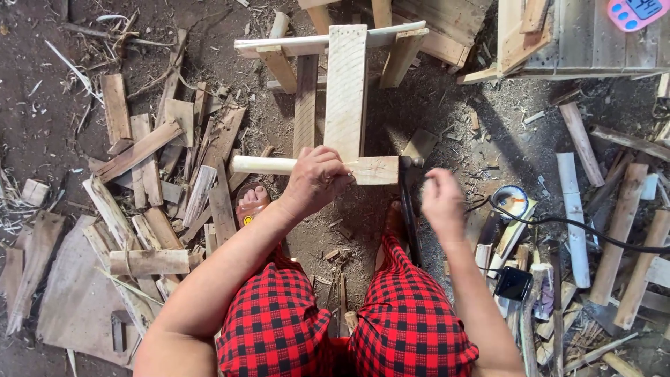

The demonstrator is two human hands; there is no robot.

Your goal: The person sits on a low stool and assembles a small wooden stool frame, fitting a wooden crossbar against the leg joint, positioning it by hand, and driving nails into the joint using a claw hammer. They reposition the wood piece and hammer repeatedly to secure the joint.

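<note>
Our left hand (315, 179) is clenched around a pale round wooden stick (264, 165) lying crosswise on the end of an upright plank (346, 91) of the wooden frame (307, 46). Our right hand (441, 202) hovers blurred beside a dark hammer (408, 202); we cannot tell its grip. Scrap boards (150, 202) litter the dirt around us.

One head-worn view, steeply downward and close, over lap, both hands and littered dirt ground (42, 139).
</note>
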